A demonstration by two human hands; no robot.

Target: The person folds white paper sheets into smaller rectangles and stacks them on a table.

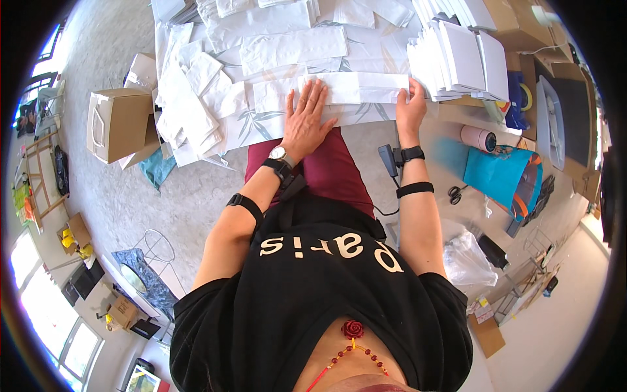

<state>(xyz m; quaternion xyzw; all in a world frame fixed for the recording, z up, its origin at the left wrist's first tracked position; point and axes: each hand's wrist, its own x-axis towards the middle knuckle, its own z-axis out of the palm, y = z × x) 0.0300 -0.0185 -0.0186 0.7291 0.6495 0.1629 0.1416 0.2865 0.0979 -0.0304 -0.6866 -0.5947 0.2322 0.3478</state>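
A long, flat white folded strip (375, 87) lies crosswise near the front edge of the table; I cannot tell whether it is paper, plastic or cloth. My left hand (305, 122) rests flat on its left part, fingers stretched out. At the strip's right end, my right hand (411, 110) pinches the edge between thumb and fingers. Further back lies another flat white piece (294, 51). A loose heap of white pieces (192, 98) covers the table's left side. To the right of my right hand stands a stack of folded white card-like pieces (457, 59).
The table's leaf-patterned cover (261, 127) hangs near my knees. A cardboard box (117, 124) stands at the left. On the right are a pink bottle (479, 138), a turquoise bag (499, 173), black scissors (455, 195) and a clear plastic bag (469, 258).
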